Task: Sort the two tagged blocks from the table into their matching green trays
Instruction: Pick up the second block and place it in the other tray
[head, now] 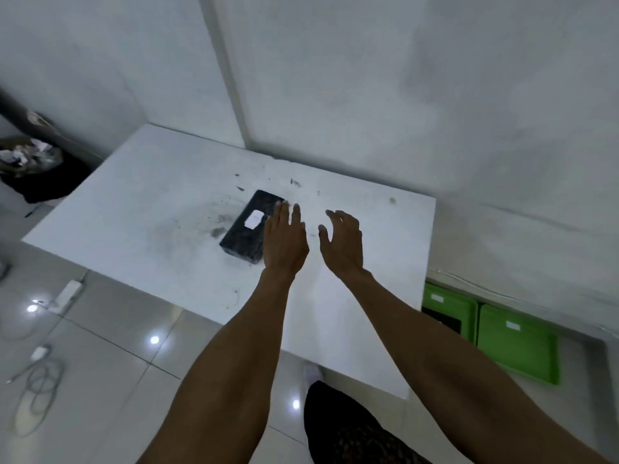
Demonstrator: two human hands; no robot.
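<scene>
Head view. One black block (249, 227) is lying flat on the white table (134, 209), white tag (254, 218) facing up, presumably so it can be read against the tray labels. Only this block is showing on the table.

Left hand (284, 239) is hovering just right of the block, fingers extended, fingertips overlapping the block's far right edge; contact cannot be confirmed. Right hand (343, 242) is further right of the block, fingers spread and curled, holding nothing. Both hands are empty and apart, likely lining up for a two-sided grasp.

Two green trays (516, 346) are sitting on the floor, well to the right of the block and below the table edge, each labelled white. The nearer tray (449, 303) seems to be holding something dark, possibly the other block.
</scene>
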